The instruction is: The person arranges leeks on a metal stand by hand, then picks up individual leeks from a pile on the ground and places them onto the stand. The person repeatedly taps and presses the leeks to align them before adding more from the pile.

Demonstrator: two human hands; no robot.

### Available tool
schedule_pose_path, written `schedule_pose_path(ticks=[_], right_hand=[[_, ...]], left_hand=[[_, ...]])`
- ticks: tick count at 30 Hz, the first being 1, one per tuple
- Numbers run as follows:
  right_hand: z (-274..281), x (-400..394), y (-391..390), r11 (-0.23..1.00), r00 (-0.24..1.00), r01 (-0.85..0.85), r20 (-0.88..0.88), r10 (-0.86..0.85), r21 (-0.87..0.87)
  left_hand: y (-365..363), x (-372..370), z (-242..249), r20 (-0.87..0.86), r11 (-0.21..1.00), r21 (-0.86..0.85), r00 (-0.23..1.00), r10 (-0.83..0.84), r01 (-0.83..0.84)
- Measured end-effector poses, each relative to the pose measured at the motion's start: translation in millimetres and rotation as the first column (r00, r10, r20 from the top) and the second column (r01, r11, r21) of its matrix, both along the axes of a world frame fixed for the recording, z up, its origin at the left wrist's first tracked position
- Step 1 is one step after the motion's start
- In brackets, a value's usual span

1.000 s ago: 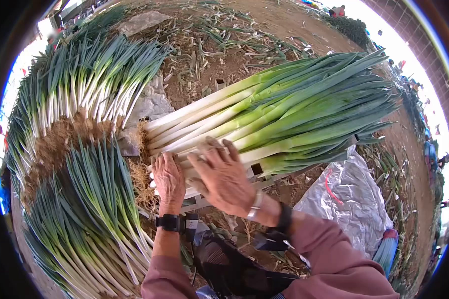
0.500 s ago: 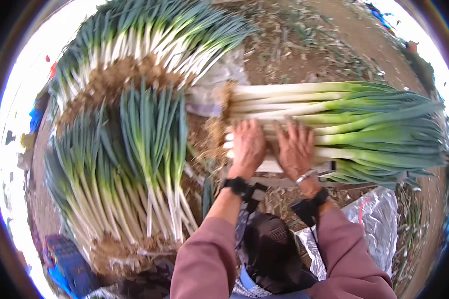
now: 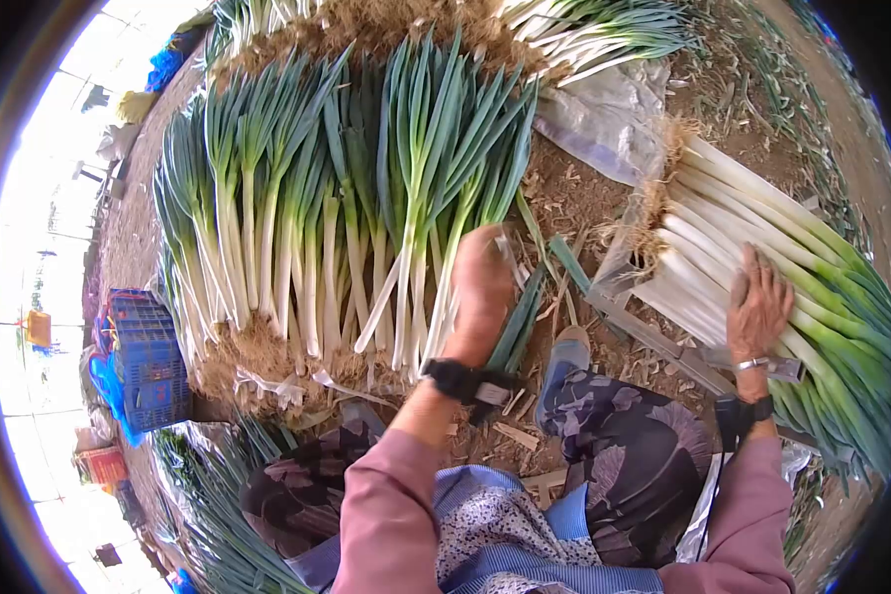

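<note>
Trimmed long green onions lie side by side in a thick stack on a low metal frame, roots at upper left and leaves at lower right. My right hand rests on them with its fingers extended. Motion smears my left hand, which is at the right edge of a pile of untrimmed green onions. Its fingers are too blurred to read, and a small pale streak shows beside them. The untrimmed onions have their leaves pointing away from me and soil-covered roots at the near end.
Another row of onions lies at the far side, with a pale plastic sheet beside it. A blue crate stands at left. More leaves lie near my knee. Plant scraps cover the soil around my shoe.
My view has turned left. My left hand has left the stack on the frame and moved over to the untrimmed pile. My right hand stays on the stack, further toward the leaves.
</note>
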State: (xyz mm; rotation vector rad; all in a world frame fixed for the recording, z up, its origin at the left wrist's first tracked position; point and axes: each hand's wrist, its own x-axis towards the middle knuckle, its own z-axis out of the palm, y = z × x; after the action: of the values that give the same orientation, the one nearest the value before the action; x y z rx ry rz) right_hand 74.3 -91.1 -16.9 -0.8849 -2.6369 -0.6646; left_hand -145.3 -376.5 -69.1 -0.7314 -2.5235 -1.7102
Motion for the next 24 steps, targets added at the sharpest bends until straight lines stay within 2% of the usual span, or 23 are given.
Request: schedule_pose_path(ticks=[1,2,3,5,10,11,13,17,19,22,23,24], right_hand=[[1.4,-0.2,-0.6,1.000,1.000,0.026,0.014,-0.026,0.001],[3.0,-0.8,-2.2,1.000,1.000,0.026,0.017,-0.026,0.005],[2.9,0.3,-1.8,1.000,0.999,0.026,0.019,-0.026,0.010],[-0.2,2.6,2.0,1.000,1.000,-0.003,0.021,0.003,0.009],[-2.5,7.7,7.7,1.000,0.998,-0.025,0.054,0.024,0.018],[-3.2,8.1,8.8,0.999,0.998,-0.024,0.062,0.022,0.025],[-3.1,9.7,9.8,0.999,0.998,-0.041,0.050,0.040,0.020],[-2.8,10.2,9.8,1.000,0.998,-0.011,0.056,0.010,0.008],[-2.0,9.8,8.0,1.000,0.999,-0.017,0.051,0.016,0.006],[-1.0,6.5,5.7,0.999,0.999,-0.033,0.034,0.033,0.004],[0.3,5.4,3.8,1.000,0.999,-0.023,0.022,0.023,0.006],[1.6,3.3,1.1,1.000,0.999,-0.027,0.017,0.027,0.003]], left_hand=[[-34.2,-14.2,-27.3,0.183,0.989,0.006,0.973,0.144,-0.148],[-66.7,-29.5,-51.3,0.064,0.942,-0.188,0.954,0.295,-0.278],[-95.7,-41.9,-79.2,-0.017,0.913,-0.205,0.934,0.357,-0.353],[-130.7,-60.6,-115.1,-0.022,0.830,-0.339,0.886,0.463,-0.442],[-137.2,-91.4,-176.4,0.039,0.755,-0.553,0.894,0.446,-0.353],[-130.5,-94.8,-178.3,0.049,0.758,-0.551,0.894,0.445,-0.347],[-119.0,-98.8,-178.6,-0.084,0.648,-0.675,0.909,0.408,-0.353],[-109.6,-117.6,-179.3,-0.049,0.544,-0.787,0.909,0.415,-0.291],[-109.2,-119.1,-181.6,-0.074,0.557,-0.777,0.921,0.383,-0.294],[-114.4,-118.6,-175.5,0.092,0.684,-0.671,0.883,0.460,-0.286],[-115.3,-114.0,-159.3,0.157,0.783,-0.552,0.886,0.436,-0.287],[-122.8,-112.8,-171.5,0.183,0.871,-0.392,0.903,0.389,-0.295]])
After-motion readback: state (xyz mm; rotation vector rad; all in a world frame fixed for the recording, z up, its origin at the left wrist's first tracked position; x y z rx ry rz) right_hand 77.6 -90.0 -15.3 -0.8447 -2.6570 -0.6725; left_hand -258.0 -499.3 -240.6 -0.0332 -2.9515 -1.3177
